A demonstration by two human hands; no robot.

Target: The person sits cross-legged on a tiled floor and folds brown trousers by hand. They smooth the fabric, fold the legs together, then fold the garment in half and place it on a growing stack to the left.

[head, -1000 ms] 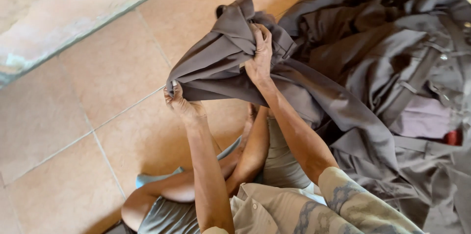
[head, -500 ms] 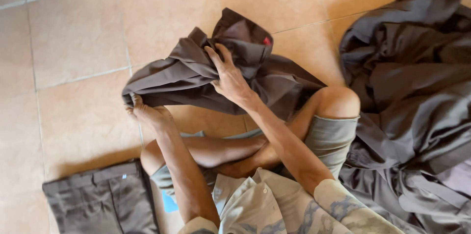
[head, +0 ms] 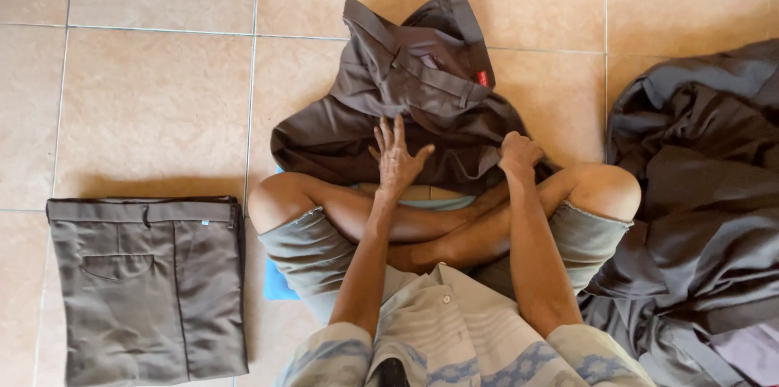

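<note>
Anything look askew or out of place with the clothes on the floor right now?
Nothing damaged or spilled. The brown trousers under the left hand and right hand lie crumpled, waistband twisted, unlike the neatly folded pair on the tiles. A loose heap of garments sits at the right.

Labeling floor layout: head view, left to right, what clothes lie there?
Folded trousers → crumpled trousers under both hands, left hand then right hand → heap of dark clothes.
</note>
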